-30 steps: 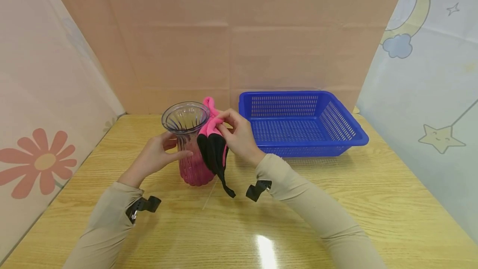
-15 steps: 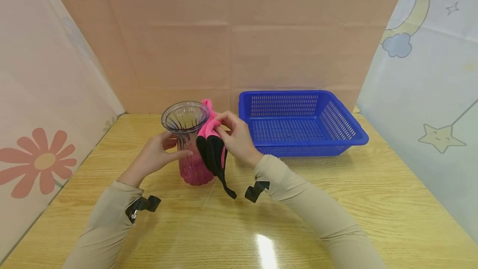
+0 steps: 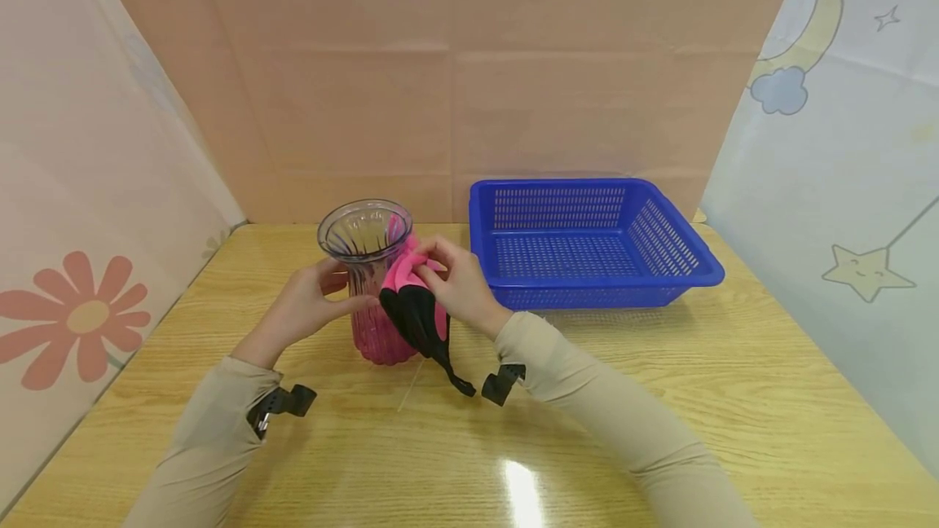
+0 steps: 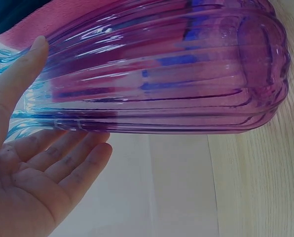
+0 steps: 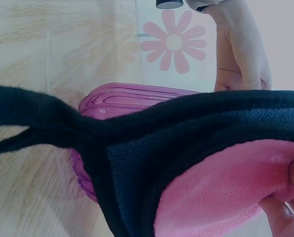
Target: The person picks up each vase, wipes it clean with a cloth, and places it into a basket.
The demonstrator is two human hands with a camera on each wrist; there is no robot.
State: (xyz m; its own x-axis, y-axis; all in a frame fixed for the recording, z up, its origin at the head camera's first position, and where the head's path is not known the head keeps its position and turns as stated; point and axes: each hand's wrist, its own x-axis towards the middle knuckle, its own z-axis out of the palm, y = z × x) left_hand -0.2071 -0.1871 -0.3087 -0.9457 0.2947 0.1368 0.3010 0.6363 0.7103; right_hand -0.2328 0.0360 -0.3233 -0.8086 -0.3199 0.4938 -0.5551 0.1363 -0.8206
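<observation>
A ribbed glass vase [image 3: 377, 336], clear at its wide rim and pink-purple below, stands upright on the table. My left hand [image 3: 308, 300] holds it near the neck, thumb on the near side and fingers at the other side, as the left wrist view shows with the vase [image 4: 186, 74]. My right hand [image 3: 462, 283] pinches a fleecy pink cloth [image 3: 414, 312] with black edging against the vase's right side. From the cloth a black loop hangs down towards the table. In the right wrist view the cloth [image 5: 206, 187] covers much of the vase.
A blue plastic basket [image 3: 587, 296] with slotted walls stands at the back right of the wooden table [image 3: 411, 463]. Patterned sheets hang at both sides, and a plain peach sheet [image 3: 455, 121] closes off the back.
My right hand has moved slightly down and left with the cloth along the vase's side. The cloth's pink top now sits lower, behind the glass rim. My left hand and the vase stay put.
</observation>
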